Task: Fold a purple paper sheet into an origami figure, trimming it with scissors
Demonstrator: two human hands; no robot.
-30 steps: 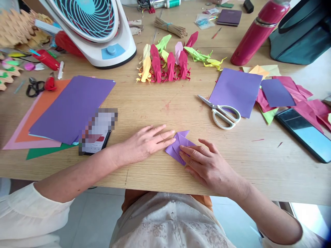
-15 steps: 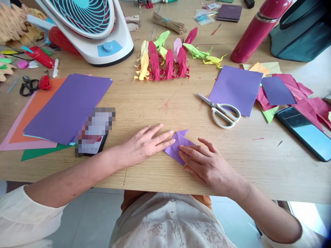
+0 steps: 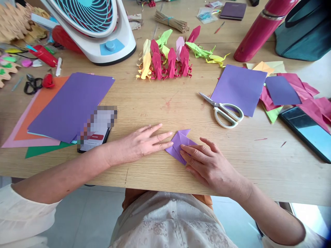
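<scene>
A small piece of folded purple paper (image 3: 178, 140), with creases and pointed corners, lies on the wooden table in front of me. My right hand (image 3: 210, 165) has its fingertips on the paper's right side and holds it against the table; its little finger is lifted and its thumb is near the lower edge. My left hand (image 3: 141, 143) lies palm down with fingers spread, its fingertips at the paper's left edge. White-handled scissors (image 3: 227, 115) rest up and to the right, partly over a purple sheet (image 3: 239, 88).
Several folded paper figures (image 3: 170, 62) stand at the back. A fan (image 3: 113, 48) is at back left, above stacked coloured sheets (image 3: 69, 106) and a phone (image 3: 95, 132). On the right are a red flask (image 3: 254, 38), paper scraps (image 3: 297, 88) and another phone (image 3: 307, 131).
My left fingertips have drawn back slightly to the left across the folded paper. My right hand keeps its hold. The whole view has shifted a little.
</scene>
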